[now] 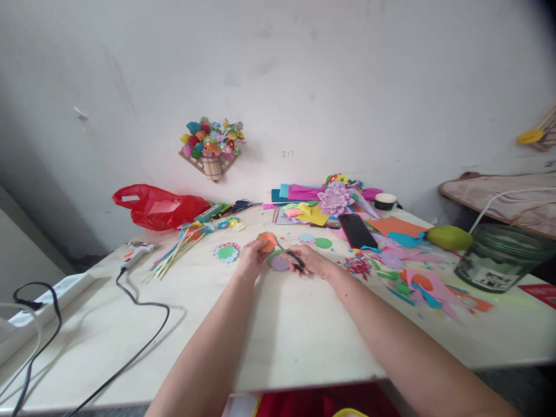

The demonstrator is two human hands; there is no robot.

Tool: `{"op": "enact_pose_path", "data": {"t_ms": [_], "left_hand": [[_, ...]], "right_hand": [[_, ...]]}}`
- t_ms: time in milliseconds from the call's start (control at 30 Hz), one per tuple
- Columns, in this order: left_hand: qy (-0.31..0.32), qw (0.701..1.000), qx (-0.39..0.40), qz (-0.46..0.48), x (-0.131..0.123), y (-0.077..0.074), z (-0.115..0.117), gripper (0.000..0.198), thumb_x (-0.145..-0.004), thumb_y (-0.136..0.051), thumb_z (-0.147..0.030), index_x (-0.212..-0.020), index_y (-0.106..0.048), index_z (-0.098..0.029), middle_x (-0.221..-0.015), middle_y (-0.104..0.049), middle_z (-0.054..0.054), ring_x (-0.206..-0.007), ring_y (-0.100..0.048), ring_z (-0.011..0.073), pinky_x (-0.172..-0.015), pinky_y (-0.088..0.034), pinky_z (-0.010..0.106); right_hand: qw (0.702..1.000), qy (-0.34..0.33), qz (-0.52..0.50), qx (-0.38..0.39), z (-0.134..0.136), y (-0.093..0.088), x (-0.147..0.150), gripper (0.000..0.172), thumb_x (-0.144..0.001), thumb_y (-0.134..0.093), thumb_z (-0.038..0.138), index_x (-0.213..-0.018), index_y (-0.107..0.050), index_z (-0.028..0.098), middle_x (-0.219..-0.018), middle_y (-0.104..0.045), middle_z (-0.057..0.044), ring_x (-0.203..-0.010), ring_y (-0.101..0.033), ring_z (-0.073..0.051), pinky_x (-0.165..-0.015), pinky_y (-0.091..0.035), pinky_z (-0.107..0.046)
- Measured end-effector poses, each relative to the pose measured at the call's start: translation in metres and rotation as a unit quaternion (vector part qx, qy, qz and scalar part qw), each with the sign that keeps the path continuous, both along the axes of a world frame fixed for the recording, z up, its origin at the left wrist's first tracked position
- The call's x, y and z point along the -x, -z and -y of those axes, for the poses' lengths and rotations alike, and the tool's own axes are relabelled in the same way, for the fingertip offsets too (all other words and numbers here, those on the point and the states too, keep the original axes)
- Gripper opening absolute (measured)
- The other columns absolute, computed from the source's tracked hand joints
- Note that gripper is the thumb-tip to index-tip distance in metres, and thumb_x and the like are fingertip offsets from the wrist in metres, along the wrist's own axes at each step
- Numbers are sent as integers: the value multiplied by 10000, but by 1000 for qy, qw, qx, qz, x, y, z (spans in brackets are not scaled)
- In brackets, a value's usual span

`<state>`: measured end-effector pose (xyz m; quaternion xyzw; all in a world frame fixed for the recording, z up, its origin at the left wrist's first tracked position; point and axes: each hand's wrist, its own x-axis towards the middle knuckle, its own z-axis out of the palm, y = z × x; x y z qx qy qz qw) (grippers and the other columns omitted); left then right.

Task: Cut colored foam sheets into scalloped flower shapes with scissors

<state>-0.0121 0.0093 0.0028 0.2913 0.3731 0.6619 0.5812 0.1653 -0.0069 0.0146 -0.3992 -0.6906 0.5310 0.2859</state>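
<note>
My left hand (252, 255) pinches an orange foam or paper piece (266, 241) over the middle of the table. My right hand (309, 262) is closed round black-handled scissors (297, 260), whose blades point left to the edge of the orange piece. Just below the scissors lies a purple disc (278, 262), partly covered by my hands. To the left rests a scalloped blue flower shape with a green centre (226, 252). Beyond my hands are a green disc (323, 242) and a pale blue disc (306, 237).
Colourful scraps (428, 286) and a phone (358, 231) lie to the right, near a glass jar (499, 260). At left are a glue gun (138, 253) with its cord, a power strip (56, 292), thin sticks (179, 258) and a red bag (160, 207).
</note>
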Motion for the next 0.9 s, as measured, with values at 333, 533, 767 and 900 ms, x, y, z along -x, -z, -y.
{"op": "enact_pose_path", "data": {"t_ms": [333,533,767,900], "left_hand": [[-9,1000,11,-2,-2,-4,3,117,-608,-654,-90,-721,-638,-113,-674,-695,51,-601,-656,147,-612,-551,260],[-12,1000,11,-8,-2,-6,3,133,-593,-657,-96,-725,-641,-98,-671,-691,63,-600,-656,161,-619,-550,282],[-10,999,12,-39,1,-4,2,143,-569,-674,-122,-706,-640,-107,-683,-695,69,-635,-665,175,-624,-546,286],[-5,999,2,-47,2,-3,2,170,-551,-689,-134,-714,-650,-106,-692,-695,72,-648,-668,183,-634,-545,296]], "right_hand": [[1000,5,-7,1,-1,3,0,307,-769,-606,458,-756,-529,161,-546,-558,43,-369,-448,-40,-320,-227,-160],[1000,3,-14,8,0,2,1,290,-767,-615,437,-765,-535,159,-520,-542,56,-346,-424,-39,-318,-217,-165],[1000,-1,-22,13,5,-3,2,277,-751,-638,400,-711,-513,156,-500,-528,51,-343,-427,-44,-312,-226,-167],[1000,-5,-16,16,4,-2,1,276,-752,-637,404,-722,-515,158,-505,-532,48,-334,-427,-44,-294,-207,-164]]}}
